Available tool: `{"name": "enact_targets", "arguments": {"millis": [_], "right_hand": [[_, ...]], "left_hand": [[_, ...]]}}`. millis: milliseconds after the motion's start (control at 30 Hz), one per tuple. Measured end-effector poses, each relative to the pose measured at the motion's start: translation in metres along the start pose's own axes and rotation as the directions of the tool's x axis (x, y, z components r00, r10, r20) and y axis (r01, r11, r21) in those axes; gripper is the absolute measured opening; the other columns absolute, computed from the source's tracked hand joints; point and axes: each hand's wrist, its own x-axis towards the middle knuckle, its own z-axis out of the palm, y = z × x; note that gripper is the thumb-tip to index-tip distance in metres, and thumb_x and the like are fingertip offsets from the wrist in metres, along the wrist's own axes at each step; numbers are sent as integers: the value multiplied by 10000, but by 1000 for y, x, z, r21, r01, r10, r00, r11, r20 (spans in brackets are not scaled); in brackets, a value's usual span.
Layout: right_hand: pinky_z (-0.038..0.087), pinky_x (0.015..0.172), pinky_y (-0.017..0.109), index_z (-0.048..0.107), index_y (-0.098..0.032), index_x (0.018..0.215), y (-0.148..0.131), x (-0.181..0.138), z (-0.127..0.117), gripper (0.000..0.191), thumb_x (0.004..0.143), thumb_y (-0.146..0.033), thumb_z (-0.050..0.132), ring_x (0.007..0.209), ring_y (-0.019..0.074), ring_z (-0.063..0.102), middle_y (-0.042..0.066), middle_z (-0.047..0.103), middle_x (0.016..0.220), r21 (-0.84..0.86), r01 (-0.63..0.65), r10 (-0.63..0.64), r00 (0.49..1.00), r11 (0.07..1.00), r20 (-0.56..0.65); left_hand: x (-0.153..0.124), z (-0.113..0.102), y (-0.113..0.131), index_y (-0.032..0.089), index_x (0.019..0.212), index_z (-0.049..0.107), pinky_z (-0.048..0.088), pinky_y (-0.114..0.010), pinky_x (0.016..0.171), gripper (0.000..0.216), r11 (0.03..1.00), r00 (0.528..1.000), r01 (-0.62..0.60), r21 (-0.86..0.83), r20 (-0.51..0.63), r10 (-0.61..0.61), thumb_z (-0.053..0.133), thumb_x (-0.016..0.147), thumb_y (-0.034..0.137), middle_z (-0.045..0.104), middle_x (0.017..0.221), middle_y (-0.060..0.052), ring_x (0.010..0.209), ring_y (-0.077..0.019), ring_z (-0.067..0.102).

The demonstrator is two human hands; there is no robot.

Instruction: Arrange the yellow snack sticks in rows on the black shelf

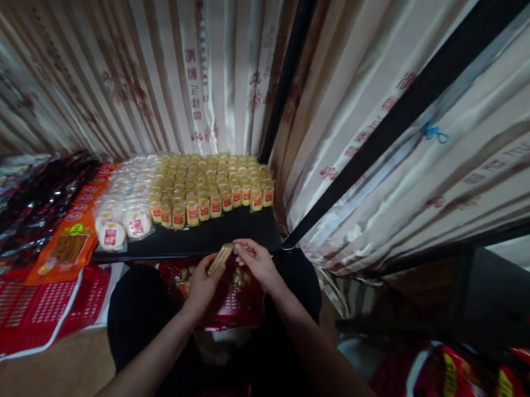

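Note:
My left hand [201, 285] and my right hand [256, 263] meet in front of me, both pinched on a small tan packet [220, 257], which looks like a wrapped snack. Below the hands a red basket [232, 300] rests on my lap with more small yellow packets in it. Just beyond lies a black tray [211, 237] bearing rows of yellow-and-red wrapped snacks [209, 183] and round white wrapped cakes [122, 207].
Orange snack packs [72, 240] and dark wrapped packs [32, 209] lie left of the tray. A red-and-white sheet [16, 309] lies on the wooden floor. Striped curtains [169, 61] and a black pole [408, 101] close off the back and right. Red bags [464, 374] sit at lower right.

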Motion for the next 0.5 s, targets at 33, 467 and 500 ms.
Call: {"name": "enact_targets", "arguments": {"millis": [33, 467, 500], "right_hand": [[447, 535, 208, 619, -179, 977, -2, 2, -1, 422, 674, -469, 664, 588, 93, 551, -3, 610, 741, 5, 18, -17, 1000, 1000, -16], [420, 520, 191, 654, -185, 956, -8, 41, -8, 350, 699, -422, 631, 715, 124, 591, 31, 676, 860, 9, 56, -57, 997, 998, 49], [423, 520, 190, 653, -178, 942, -5, 43, -8, 352, 692, -426, 636, 704, 121, 589, 32, 676, 852, 44, 52, -53, 998, 998, 29]], "left_hand": [[2, 4, 2, 158, 979, 605, 494, -275, 751, 263, 987, 995, 95, -127, 33, -91, 610, 733, 250, 640, 965, -68, 883, -183, 607], [22, 22, 35, 92, 917, 581, 474, -189, 493, 169, 802, 936, 346, -487, 232, -264, 486, 827, 198, 658, 791, -84, 594, -124, 629], [23, 22, 34, 99, 932, 574, 476, -191, 504, 165, 825, 947, 317, -467, 202, -250, 524, 812, 200, 656, 808, -79, 608, -122, 628]]}}
